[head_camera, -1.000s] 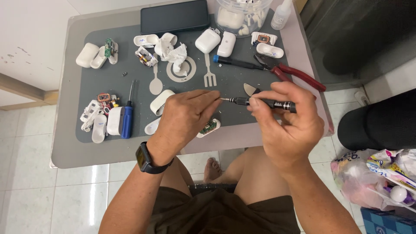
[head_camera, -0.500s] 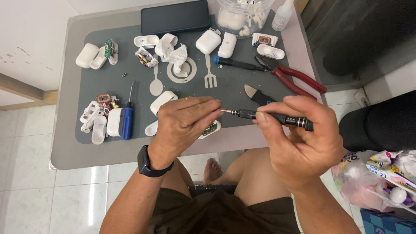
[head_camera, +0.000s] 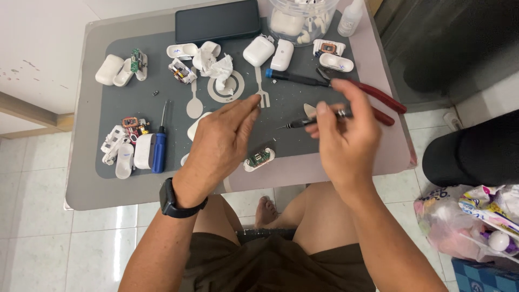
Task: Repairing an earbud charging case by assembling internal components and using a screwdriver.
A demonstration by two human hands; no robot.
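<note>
A black precision screwdriver (head_camera: 316, 120) is pinched between thumb and fingertips of the right hand (head_camera: 346, 141), held roughly level above the grey work mat (head_camera: 178, 92), tip pointing left. Compared with half a second earlier, the left hand (head_camera: 219, 146) has been taken off the tip: fingers are now loose and spread, nothing gripped, hovering over the mat. The right hand has been raised and turned, so the driver sits higher over the mat, near the red-handled pliers (head_camera: 367, 94).

An opened white earbud case half with a green circuit board (head_camera: 258, 158) is exposed just below and between the hands, on the mat's front edge; earlier it was partly covered by the left hand. A blue-handled screwdriver (head_camera: 159, 143) lies well to the left beside white case shells (head_camera: 132, 154). A second blue-tipped driver (head_camera: 294, 78) lies by the pliers. Closed white cases (head_camera: 258, 50) and a dark phone (head_camera: 218, 20) are seen at the table's far edge. A black smartwatch (head_camera: 175, 200) is worn on the left wrist.
</note>
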